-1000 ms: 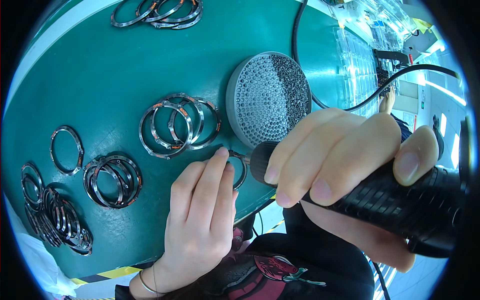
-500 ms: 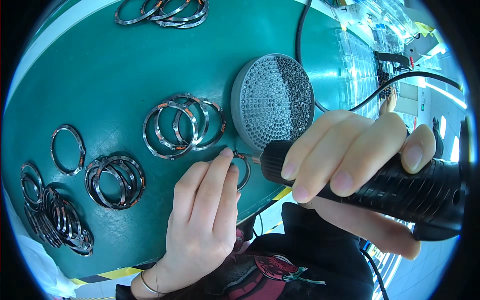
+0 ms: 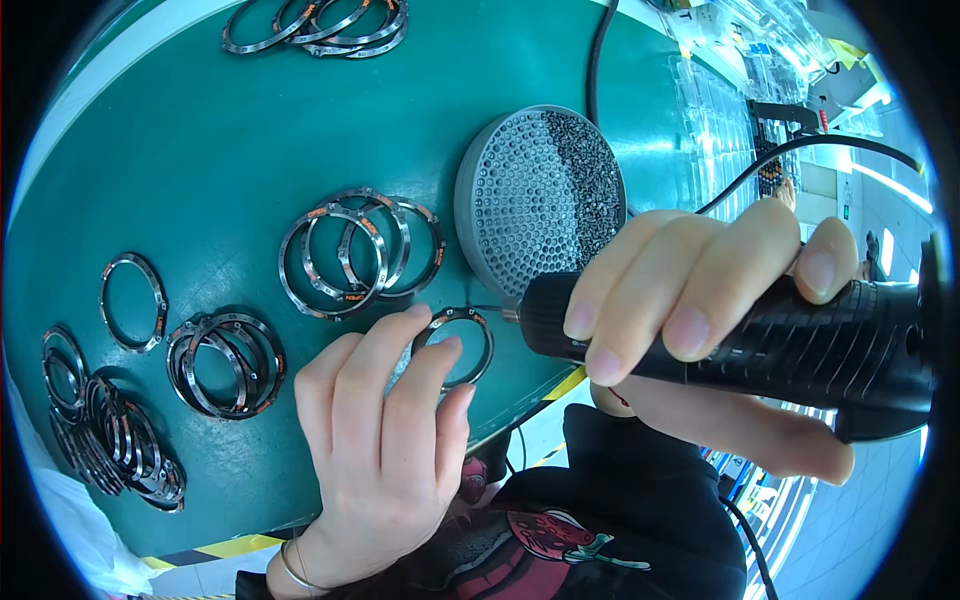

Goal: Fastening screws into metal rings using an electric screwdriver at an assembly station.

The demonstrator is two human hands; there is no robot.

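A black electric screwdriver (image 3: 790, 345) lies nearly level in my right hand (image 3: 690, 290), whose fingers wrap round its body. The thin bit at its left end reaches the upper right edge of a metal bezel ring (image 3: 489, 350) on the green table. Beside that ring is my left hand (image 3: 385, 430), its fingers apart and bent over the ring's left side; whether the fingertips touch it I cannot tell. Just beyond stands a round grey screw tray (image 3: 515, 200) with a dimpled face. Small dark screws (image 3: 590, 170) cover its right part.
Overlapping rings (image 3: 335, 262) lie left of the tray, with another group (image 3: 225, 365) farther left. A single ring (image 3: 133, 302), a dense pile (image 3: 115, 440) and a far group (image 3: 320, 28) also lie on the table (image 3: 220, 130). A black cable (image 3: 780, 150) arcs at right.
My left hand has drawn back left and its fingers have loosened, so more of the ring shows. The ring sits slightly farther left. The screwdriver's rear end has risen a little.
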